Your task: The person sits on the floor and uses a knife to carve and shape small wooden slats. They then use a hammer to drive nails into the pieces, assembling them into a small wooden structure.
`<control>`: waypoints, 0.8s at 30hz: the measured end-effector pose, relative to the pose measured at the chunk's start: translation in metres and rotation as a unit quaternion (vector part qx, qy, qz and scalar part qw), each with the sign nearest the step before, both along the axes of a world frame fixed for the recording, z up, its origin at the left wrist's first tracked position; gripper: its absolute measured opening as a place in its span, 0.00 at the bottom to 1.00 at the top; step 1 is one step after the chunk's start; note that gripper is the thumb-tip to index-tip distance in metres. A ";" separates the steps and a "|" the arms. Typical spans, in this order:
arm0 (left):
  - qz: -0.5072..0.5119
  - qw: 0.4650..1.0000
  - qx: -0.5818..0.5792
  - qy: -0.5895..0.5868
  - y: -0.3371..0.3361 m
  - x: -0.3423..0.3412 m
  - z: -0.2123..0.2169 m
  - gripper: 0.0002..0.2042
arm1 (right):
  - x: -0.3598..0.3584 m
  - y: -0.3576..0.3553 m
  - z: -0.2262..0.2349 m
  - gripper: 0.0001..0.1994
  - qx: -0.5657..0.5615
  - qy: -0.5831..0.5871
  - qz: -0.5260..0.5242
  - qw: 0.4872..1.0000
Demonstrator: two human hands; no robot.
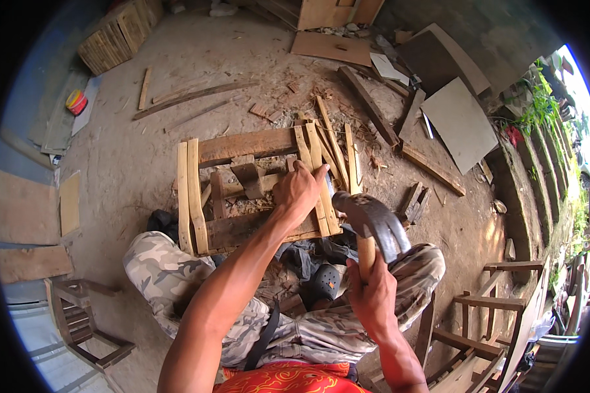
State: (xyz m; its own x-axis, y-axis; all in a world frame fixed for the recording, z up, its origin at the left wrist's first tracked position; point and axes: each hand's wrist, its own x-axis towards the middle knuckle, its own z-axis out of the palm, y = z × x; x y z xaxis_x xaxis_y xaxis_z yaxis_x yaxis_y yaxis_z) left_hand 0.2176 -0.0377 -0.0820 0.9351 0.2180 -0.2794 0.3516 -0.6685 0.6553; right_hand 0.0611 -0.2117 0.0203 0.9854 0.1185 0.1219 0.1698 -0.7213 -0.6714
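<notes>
Between my knees lies a wooden frame (pixel 248 145) of dark boards, with pale slats across its two sides. My left hand (pixel 298 190) grips the right-side slats (pixel 317 152), fingers curled over the inner edge and thumb pointing right; whether a nail is also in the fingers cannot be seen. A claw hammer (pixel 373 226) is in my right hand (pixel 373 295), which is closed round its wooden handle just below the metal head. The hammer is raised beside the frame's right edge, its head nearest the camera. Small wood blocks (pixel 247 177) sit inside the frame.
Loose strips (pixel 334 141) lean against the frame's far right corner. Long timbers (pixel 368 105) and grey panels (pixel 459 124) lie at the right. A small wooden stool (pixel 88 321) stands at left, wooden frames (pixel 491 301) at right. Wood scraps litter the dirt floor.
</notes>
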 end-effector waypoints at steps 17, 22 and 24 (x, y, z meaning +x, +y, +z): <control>0.003 1.000 0.008 0.003 0.001 0.000 0.005 0.42 | 0.003 -0.010 -0.017 0.11 -0.070 0.080 0.011 0.994; 0.000 0.999 -0.026 0.022 0.002 -0.002 0.007 0.44 | -0.012 -0.008 -0.021 0.09 0.015 -0.018 -0.021 0.999; -0.004 0.999 -0.028 0.021 0.002 -0.002 0.005 0.44 | -0.010 -0.001 -0.031 0.09 0.011 -0.004 -0.032 0.999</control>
